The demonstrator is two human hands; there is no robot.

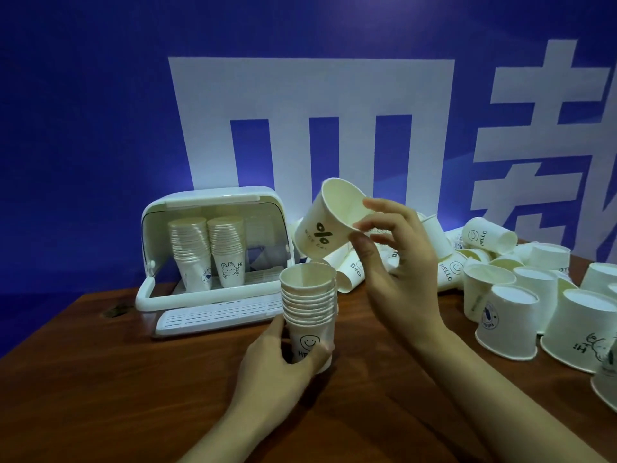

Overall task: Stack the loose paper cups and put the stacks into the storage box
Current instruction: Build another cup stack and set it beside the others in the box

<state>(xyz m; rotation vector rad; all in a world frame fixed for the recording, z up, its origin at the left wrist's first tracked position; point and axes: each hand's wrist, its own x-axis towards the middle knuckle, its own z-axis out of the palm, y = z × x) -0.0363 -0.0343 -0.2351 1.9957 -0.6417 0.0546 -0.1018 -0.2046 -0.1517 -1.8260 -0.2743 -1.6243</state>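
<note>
The left hand [283, 359] grips the base of an upright stack of white paper cups [309, 312], its fingers curled round the smiley-printed bottom cup, standing on the brown wooden counter [133, 379]. Above it, the right hand [397, 262] pinches the rim of a single white paper cup with a percent sign [329, 220], tilted mouth-up. Behind, the open white plastic storage box [207, 252] holds two cup stacks [207, 252]. Loose white cups [534, 289] lie heaped and upturned to the right.
</note>
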